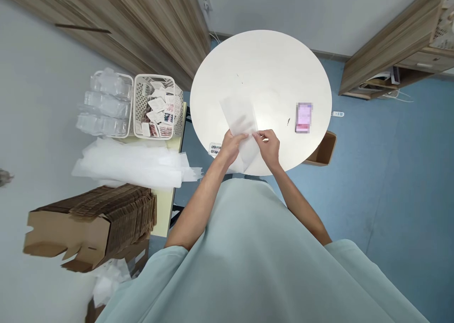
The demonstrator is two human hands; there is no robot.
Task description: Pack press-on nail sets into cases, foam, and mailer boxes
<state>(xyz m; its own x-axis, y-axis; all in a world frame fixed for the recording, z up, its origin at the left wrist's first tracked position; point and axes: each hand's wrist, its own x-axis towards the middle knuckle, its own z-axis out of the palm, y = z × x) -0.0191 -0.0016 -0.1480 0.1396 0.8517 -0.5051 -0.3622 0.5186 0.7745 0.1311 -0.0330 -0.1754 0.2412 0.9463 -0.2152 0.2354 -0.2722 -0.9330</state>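
A translucent white plastic sleeve (241, 110), thin and flat like a foam pouch, is held over the near part of the round white table (262, 58). My left hand (231, 147) grips its left side, with the thumb lying across the front and the fingers showing faintly through the sheet. At its right edge my right hand (267, 145) pinches the material between thumb and fingertips. A small clear pack with dark pieces (214, 148) lies by the table's near left edge, partly hidden behind my left hand.
A blurred pink-purple phone-like object (304, 117) lies on the table's right. On a side table at left stand a basket of small packets (154, 79), a basket of clear boxes (106, 98), stacked white sheets (131, 164) and folded cardboard boxes (88, 223). A brown bin (326, 149) stands below right.
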